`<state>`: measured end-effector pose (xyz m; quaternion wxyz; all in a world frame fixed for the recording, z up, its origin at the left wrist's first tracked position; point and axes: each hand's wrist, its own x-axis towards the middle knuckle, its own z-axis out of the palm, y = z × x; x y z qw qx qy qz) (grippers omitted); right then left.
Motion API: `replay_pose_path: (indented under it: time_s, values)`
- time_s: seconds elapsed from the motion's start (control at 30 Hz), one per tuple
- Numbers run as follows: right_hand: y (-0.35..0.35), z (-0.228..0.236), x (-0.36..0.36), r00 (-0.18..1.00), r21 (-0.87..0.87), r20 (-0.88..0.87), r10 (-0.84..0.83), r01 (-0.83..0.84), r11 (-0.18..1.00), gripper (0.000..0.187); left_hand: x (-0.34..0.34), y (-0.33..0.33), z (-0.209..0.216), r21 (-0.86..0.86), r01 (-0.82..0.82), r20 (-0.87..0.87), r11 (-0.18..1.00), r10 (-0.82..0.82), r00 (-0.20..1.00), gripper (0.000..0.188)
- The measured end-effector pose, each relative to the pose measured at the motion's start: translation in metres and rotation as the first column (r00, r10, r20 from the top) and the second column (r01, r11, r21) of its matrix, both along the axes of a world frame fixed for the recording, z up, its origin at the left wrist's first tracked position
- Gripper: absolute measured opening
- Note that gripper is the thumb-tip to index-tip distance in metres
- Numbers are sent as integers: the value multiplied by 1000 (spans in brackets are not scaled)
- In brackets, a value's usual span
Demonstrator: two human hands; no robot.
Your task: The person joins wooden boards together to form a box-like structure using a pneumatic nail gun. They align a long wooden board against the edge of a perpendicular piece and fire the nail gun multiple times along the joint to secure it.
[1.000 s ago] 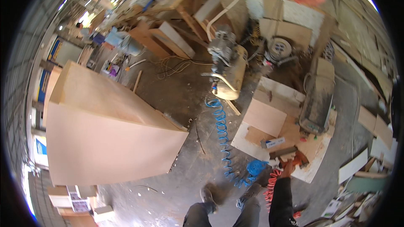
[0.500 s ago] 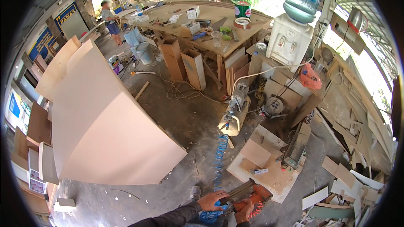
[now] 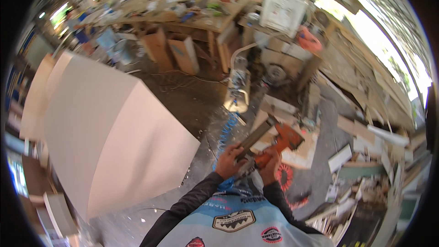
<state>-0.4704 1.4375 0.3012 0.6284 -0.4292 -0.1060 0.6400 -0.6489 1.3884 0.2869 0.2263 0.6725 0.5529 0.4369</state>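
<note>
An orange nail gun (image 3: 286, 138) is held in front of my body, its long dark magazine (image 3: 257, 138) angled up to the right. My right hand (image 3: 270, 165) is wrapped round its orange handle. With closed fingers my left hand (image 3: 229, 161) grips the lower end of the magazine. A red coiled hose (image 3: 284, 177) hangs beside my right wrist. Blue coiled air hose (image 3: 224, 137) runs from near my left hand to the cream air compressor (image 3: 237, 103) on the floor. Motion blurs the fingertips.
A large pale curved panel (image 3: 137, 146) stands on the left. Behind is a cluttered workbench (image 3: 219, 24) with a water dispenser (image 3: 283, 11) to its right. Boards (image 3: 299, 155) lie on the floor beyond my hands; wood offcuts (image 3: 356, 169) are heaped at right.
Both hands have lifted the nail gun higher and closer to the picture's middle. The view has tilted down and turned, so my shirt now shows and the bench sits higher and further left.
</note>
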Motion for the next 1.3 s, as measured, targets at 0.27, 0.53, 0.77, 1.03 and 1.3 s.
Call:
replay_pose_path:
  time_s: [0.27,0.53,0.77,1.03,1.3]
  values:
    - [34,48,28,998,163,-63,-15,25,986,16,7,36,45,-20,70,257,997,-62,964,43]
    - [111,85,80,995,174,69,74,-85,981,15,48,138,62,-302,267,569,915,-51,821,42]
    - [137,119,49,576,211,818,9,-314,926,24,87,244,18,-290,680,932,673,359,43,54]
    - [137,103,-6,-79,166,961,-266,-606,778,56,97,263,-53,525,626,832,577,-192,-521,69]
    - [177,60,12,-227,-201,968,103,-463,863,44,27,266,-103,-359,675,725,645,648,-234,52]
